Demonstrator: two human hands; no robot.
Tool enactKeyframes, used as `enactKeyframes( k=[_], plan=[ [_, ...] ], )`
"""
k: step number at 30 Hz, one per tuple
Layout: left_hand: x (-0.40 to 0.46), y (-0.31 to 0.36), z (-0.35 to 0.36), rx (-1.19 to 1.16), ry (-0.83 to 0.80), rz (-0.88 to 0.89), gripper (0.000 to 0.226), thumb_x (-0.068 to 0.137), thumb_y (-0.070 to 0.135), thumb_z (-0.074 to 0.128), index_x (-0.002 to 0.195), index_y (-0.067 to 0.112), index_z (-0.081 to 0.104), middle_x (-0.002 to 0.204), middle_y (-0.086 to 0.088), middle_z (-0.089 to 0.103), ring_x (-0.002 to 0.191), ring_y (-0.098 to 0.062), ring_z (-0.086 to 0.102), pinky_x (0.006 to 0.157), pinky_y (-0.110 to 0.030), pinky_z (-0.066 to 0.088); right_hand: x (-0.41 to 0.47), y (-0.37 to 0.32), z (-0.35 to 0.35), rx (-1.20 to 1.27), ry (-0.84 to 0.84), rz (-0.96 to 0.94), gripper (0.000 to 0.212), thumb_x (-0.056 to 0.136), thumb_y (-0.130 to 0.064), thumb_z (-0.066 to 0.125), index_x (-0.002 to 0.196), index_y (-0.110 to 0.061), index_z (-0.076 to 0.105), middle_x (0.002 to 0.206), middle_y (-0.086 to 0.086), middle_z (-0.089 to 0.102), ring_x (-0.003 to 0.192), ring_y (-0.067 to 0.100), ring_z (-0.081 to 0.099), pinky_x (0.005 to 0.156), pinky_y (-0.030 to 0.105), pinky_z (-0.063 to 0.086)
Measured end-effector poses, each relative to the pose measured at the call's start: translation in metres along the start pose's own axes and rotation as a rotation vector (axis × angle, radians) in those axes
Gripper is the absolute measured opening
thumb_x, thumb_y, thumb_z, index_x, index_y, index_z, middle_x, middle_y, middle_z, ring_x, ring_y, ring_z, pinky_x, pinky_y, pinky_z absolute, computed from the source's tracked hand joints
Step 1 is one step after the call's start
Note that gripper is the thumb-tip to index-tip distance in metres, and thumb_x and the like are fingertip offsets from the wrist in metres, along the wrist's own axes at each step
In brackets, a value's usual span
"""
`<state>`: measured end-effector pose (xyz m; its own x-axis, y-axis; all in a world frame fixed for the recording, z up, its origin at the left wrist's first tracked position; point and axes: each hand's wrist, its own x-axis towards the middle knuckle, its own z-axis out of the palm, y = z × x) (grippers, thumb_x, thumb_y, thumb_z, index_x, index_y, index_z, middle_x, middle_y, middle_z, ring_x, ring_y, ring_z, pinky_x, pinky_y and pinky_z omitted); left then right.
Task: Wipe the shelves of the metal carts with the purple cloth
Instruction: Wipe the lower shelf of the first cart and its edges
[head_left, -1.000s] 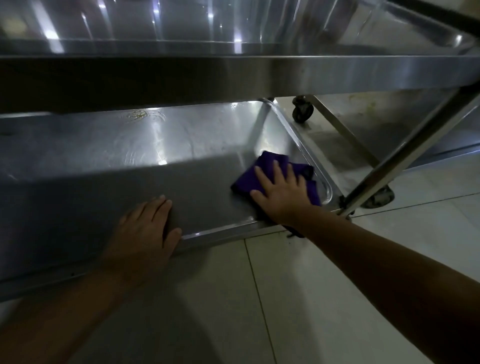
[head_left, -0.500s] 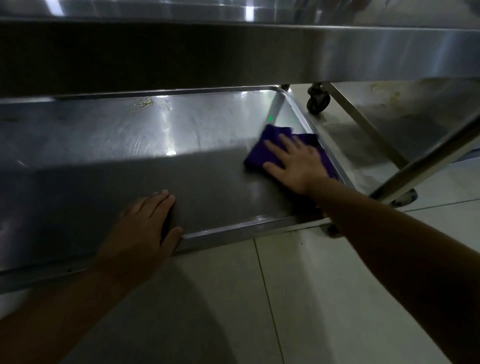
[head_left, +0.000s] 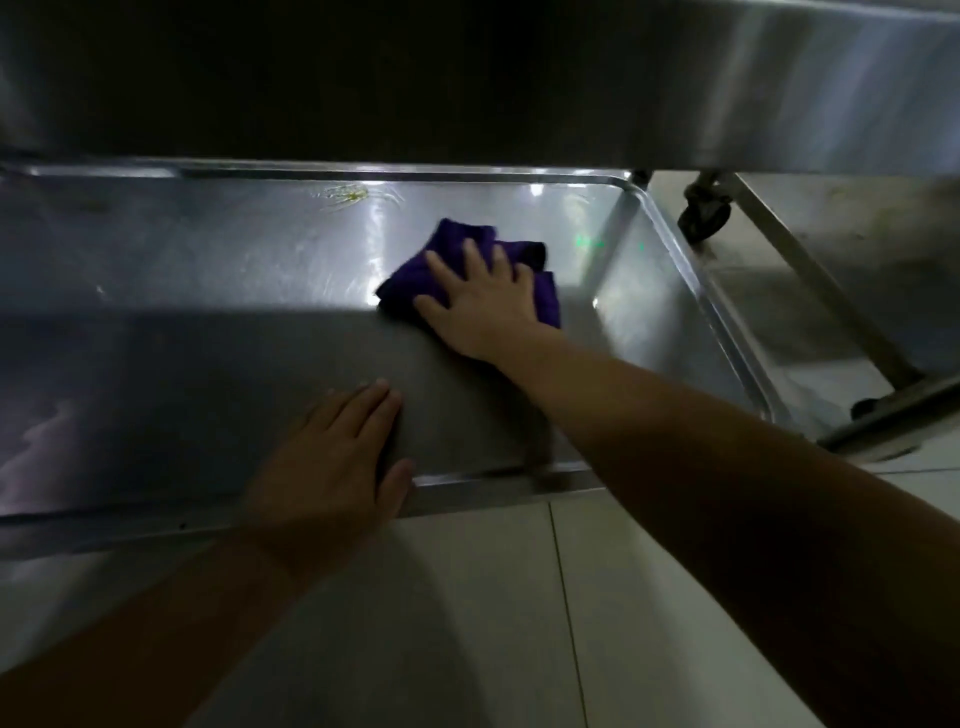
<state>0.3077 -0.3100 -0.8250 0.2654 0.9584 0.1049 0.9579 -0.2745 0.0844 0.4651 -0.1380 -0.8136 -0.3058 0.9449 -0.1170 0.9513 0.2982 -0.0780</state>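
The lower shelf (head_left: 208, 332) of a steel cart fills the middle of the view, with a raised rim all round. A crumpled purple cloth (head_left: 415, 275) lies on it right of centre, well back from the front rim. My right hand (head_left: 483, 301) presses flat on the cloth with straight, spread fingers. Resting palm down over the front rim is my left hand (head_left: 337, 467), its fingers straight on the shelf surface. The cart's upper shelf (head_left: 519, 78) hangs dark across the top and hides the back of the lower one.
A yellowish smear (head_left: 345, 195) marks the lower shelf near its back edge. A second cart's shelf (head_left: 852, 291) stands to the right, with a black caster (head_left: 706, 215) and slanted metal legs (head_left: 821, 280). Pale floor tiles (head_left: 493, 623) lie below the front rim.
My right hand has slid the purple cloth from the shelf's front right corner back and to the left, toward the middle. My left hand stays on the front rim.
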Motion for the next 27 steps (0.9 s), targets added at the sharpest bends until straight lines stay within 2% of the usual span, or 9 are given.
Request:
enactKeyframes(
  k=[3, 7, 12, 17, 21, 24, 27],
  plan=[
    [0.001, 0.001, -0.002, -0.004, 0.005, -0.016, 0.063, 0.084, 0.047, 0.038, 0.126, 0.006, 0.060, 0.129, -0.013, 0.059, 0.119, -0.023, 0.042, 0.102, -0.033, 0.029, 0.013, -0.040, 0.005, -0.032, -0.027, -0.225, 0.066, 0.094, -0.067, 0.024, 0.152, -0.042, 0.004, 0.163, 0.005, -0.003, 0.147, 0.035, -0.004, 0.115, 0.055, -0.002],
    [0.000, 0.001, -0.001, 0.009, -0.027, -0.042, 0.066, 0.086, 0.052, 0.033, 0.133, 0.011, 0.054, 0.137, -0.008, 0.054, 0.126, -0.022, 0.045, 0.107, -0.034, 0.032, 0.026, -0.012, 0.000, -0.070, 0.005, -0.319, 0.068, 0.092, -0.072, 0.022, 0.151, -0.043, 0.008, 0.163, 0.000, 0.005, 0.148, 0.028, 0.003, 0.117, 0.050, 0.005],
    [0.003, 0.003, -0.003, 0.032, -0.032, -0.021, 0.069, 0.087, 0.057, 0.034, 0.130, 0.007, 0.057, 0.132, -0.011, 0.057, 0.121, -0.019, 0.037, 0.103, -0.030, 0.023, 0.032, 0.082, -0.010, -0.078, 0.073, -0.056, 0.066, 0.092, -0.071, 0.023, 0.151, -0.044, 0.013, 0.162, 0.000, 0.012, 0.147, 0.028, 0.013, 0.115, 0.048, 0.015],
    [0.002, 0.006, -0.007, 0.024, -0.059, -0.015, 0.083, 0.089, 0.069, 0.021, 0.131, 0.006, 0.055, 0.133, -0.011, 0.056, 0.120, -0.020, 0.035, 0.102, -0.031, 0.022, 0.011, 0.178, -0.029, -0.087, -0.020, 0.246, 0.066, 0.094, -0.068, 0.019, 0.153, -0.039, 0.009, 0.162, 0.006, 0.008, 0.147, 0.031, 0.011, 0.116, 0.049, 0.012],
    [0.002, 0.005, -0.005, -0.006, -0.071, -0.012, 0.089, 0.085, 0.075, 0.019, 0.132, 0.007, 0.053, 0.134, -0.011, 0.054, 0.120, -0.021, 0.036, 0.099, -0.032, 0.024, -0.029, 0.185, -0.024, -0.071, -0.012, 0.296, 0.067, 0.095, -0.066, 0.018, 0.154, -0.034, 0.008, 0.162, 0.009, 0.009, 0.147, 0.032, 0.009, 0.117, 0.048, 0.009],
    [0.002, 0.005, -0.004, -0.019, -0.080, -0.011, 0.086, 0.081, 0.073, 0.031, 0.131, 0.007, 0.054, 0.133, -0.011, 0.055, 0.118, -0.022, 0.037, 0.097, -0.032, 0.025, -0.076, 0.176, -0.015, -0.042, 0.012, 0.303, 0.067, 0.096, -0.064, 0.019, 0.154, -0.033, 0.006, 0.162, 0.008, 0.007, 0.147, 0.032, 0.008, 0.117, 0.049, 0.007],
    [0.002, 0.005, -0.004, -0.047, -0.069, -0.016, 0.083, 0.080, 0.070, 0.035, 0.129, 0.007, 0.056, 0.132, -0.011, 0.056, 0.116, -0.023, 0.037, 0.095, -0.033, 0.024, -0.133, 0.165, -0.010, -0.045, -0.066, 0.309, 0.067, 0.097, -0.062, 0.020, 0.154, -0.033, 0.000, 0.162, 0.008, 0.003, 0.148, 0.031, 0.004, 0.117, 0.048, 0.006]
  ],
)
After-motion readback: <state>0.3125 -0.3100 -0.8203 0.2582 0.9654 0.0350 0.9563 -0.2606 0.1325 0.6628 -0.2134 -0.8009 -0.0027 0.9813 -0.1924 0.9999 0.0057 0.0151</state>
